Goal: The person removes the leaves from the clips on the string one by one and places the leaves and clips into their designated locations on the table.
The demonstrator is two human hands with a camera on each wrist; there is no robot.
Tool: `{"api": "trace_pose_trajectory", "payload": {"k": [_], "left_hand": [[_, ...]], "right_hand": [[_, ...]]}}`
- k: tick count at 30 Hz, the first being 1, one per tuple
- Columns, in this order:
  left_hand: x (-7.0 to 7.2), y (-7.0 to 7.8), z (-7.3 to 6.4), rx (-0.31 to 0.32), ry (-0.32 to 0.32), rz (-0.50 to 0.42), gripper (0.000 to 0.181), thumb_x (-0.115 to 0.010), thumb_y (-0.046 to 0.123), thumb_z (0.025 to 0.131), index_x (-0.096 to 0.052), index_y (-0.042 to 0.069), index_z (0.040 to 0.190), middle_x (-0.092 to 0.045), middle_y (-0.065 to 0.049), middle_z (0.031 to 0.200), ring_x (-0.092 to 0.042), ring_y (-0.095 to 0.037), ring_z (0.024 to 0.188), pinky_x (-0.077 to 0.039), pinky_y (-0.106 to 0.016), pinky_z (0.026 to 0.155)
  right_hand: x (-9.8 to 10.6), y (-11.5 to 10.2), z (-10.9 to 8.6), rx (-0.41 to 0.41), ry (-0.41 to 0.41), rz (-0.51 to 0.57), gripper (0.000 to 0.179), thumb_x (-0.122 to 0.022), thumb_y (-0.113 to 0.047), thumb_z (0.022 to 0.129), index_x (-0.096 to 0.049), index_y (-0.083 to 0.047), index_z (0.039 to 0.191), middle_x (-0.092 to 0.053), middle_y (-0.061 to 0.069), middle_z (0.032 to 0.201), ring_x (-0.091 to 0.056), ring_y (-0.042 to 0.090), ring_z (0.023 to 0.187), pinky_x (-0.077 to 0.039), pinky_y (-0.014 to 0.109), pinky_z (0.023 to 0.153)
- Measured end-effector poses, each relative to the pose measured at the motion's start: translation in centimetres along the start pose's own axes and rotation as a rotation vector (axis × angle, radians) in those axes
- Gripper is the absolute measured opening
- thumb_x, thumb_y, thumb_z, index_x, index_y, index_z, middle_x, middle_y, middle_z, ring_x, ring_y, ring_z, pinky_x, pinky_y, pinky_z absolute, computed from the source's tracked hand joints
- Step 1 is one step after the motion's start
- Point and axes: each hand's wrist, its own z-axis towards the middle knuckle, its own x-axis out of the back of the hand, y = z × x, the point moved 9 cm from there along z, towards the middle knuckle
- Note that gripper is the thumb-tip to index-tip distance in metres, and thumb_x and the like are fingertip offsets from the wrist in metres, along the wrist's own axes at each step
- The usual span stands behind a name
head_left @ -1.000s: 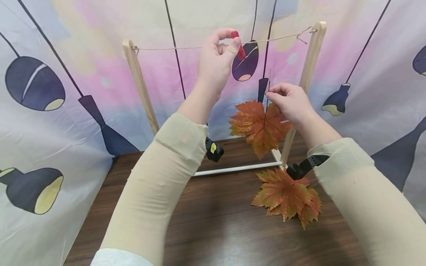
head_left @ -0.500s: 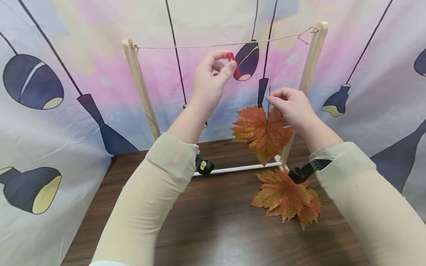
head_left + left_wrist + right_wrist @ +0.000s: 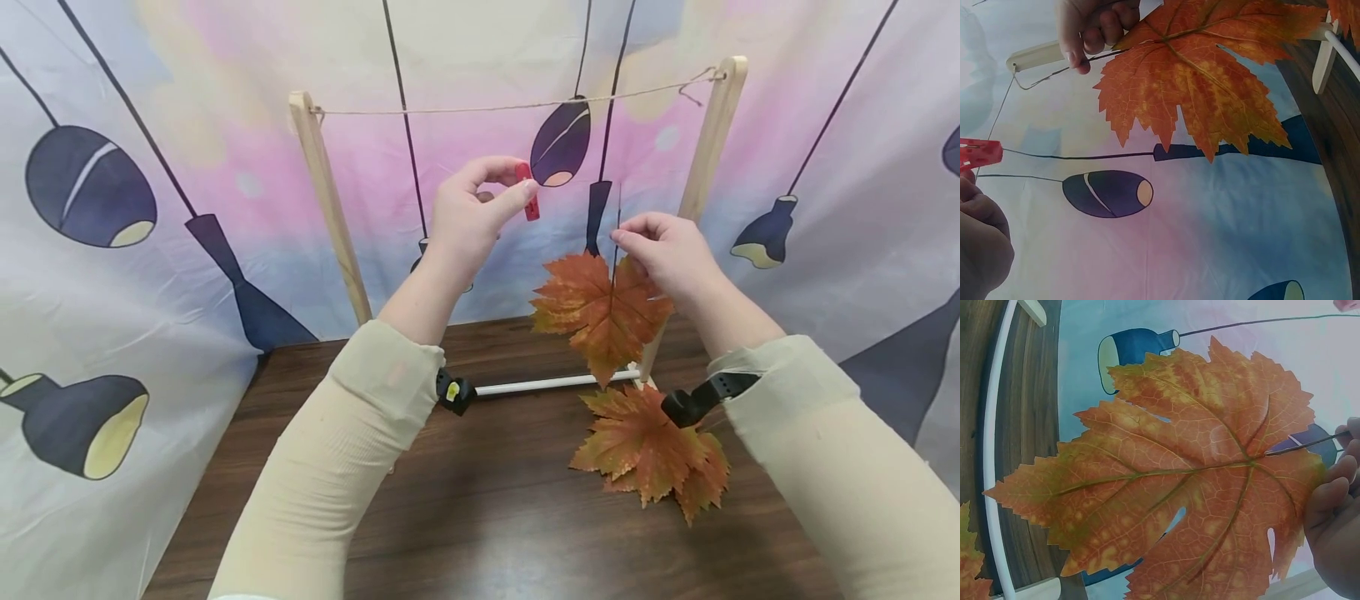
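Note:
My left hand (image 3: 468, 217) pinches a red clothespin (image 3: 528, 193) between thumb and index finger, below the string (image 3: 480, 109). In the left wrist view the red clothespin (image 3: 981, 151) shows at the left edge. By its thin dark stem, my right hand (image 3: 667, 250) holds an orange maple leaf (image 3: 600, 312), which hangs below the fingers. The blade of the leaf (image 3: 1191, 469) fills much of the right wrist view, and the fingertips (image 3: 1338, 472) grip the stem at the right. The leaf's stem tip points up, apart from the string.
The string is tied between two wooden posts (image 3: 330, 200) (image 3: 708, 142), joined low down by a white rod (image 3: 547, 385). Several similar leaves (image 3: 648, 450) lie in a pile on the dark wooden table (image 3: 480, 517). A printed cloth (image 3: 255, 50) hangs behind the frame.
My left hand has come down from the string with the clothespin, which is now below it. My right hand and its leaf have dropped slightly.

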Motion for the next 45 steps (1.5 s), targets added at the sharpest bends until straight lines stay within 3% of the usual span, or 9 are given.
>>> {"api": "trace_pose_trajectory", "payload": {"k": [13,21,25,30,36,45], "left_hand": [[0.7,-1.6,-0.9,0.047,-0.006,0.049,0.027,-0.071,0.019,0.085,-0.068,0.013,0.111,-0.061,0.000,0.099,-0.053,-0.019,0.072,-0.039,-0.028,0.058],[1.3,-3.1,-1.9,0.053,-0.024,0.068,0.027,-0.071,0.020,0.085,-0.068,0.012,0.110,-0.061,-0.001,0.098,-0.055,-0.020,0.069,-0.039,-0.028,0.061],[1.7,-4.4,-2.6,0.075,-0.034,0.088,0.029,-0.070,0.022,0.086,-0.066,0.013,0.113,-0.060,-0.001,0.101,-0.055,-0.021,0.071,-0.040,-0.030,0.064],[2.2,-5.6,-3.2,0.087,-0.031,0.095,0.028,-0.069,0.023,0.086,-0.066,0.013,0.112,-0.060,0.000,0.101,-0.050,-0.018,0.064,-0.037,-0.029,0.058],[2.9,-6.2,-3.4,0.067,-0.016,0.103,0.027,-0.069,0.019,0.085,-0.066,0.011,0.110,-0.061,-0.002,0.098,-0.044,-0.014,0.054,-0.037,-0.025,0.052],[3.8,-7.9,-4.2,0.114,-0.005,0.096,0.026,-0.069,0.018,0.086,-0.065,0.009,0.110,-0.060,-0.001,0.096,-0.044,-0.012,0.061,-0.038,-0.024,0.052]], "right_hand": [[-0.8,0.2,-0.4,0.035,0.040,0.007,0.023,-0.063,-0.030,0.090,-0.063,-0.008,0.097,-0.047,-0.003,0.066,-0.042,0.011,0.055,-0.037,0.026,0.047],[-1.0,1.4,-0.8,-0.020,0.032,0.016,0.030,-0.062,-0.034,0.091,-0.061,-0.007,0.103,-0.048,-0.002,0.067,-0.042,0.013,0.053,-0.036,0.030,0.044],[-1.1,2.2,-1.0,-0.029,0.022,0.058,0.025,-0.062,-0.033,0.091,-0.062,-0.010,0.097,-0.055,-0.002,0.074,-0.045,0.012,0.055,-0.038,0.029,0.045],[-0.9,3.4,-1.3,-0.024,0.026,0.117,0.015,-0.062,-0.030,0.091,-0.063,-0.015,0.088,-0.059,-0.005,0.081,-0.047,0.012,0.058,-0.039,0.026,0.049],[-0.9,4.3,-1.5,-0.020,-0.004,0.115,0.014,-0.060,-0.029,0.093,-0.061,-0.015,0.090,-0.058,-0.006,0.084,-0.047,0.012,0.060,-0.040,0.025,0.051],[-1.1,4.9,-1.8,-0.024,-0.012,0.168,0.013,-0.060,-0.027,0.093,-0.062,-0.014,0.092,-0.057,-0.004,0.086,-0.050,0.011,0.061,-0.041,0.023,0.051]]}}
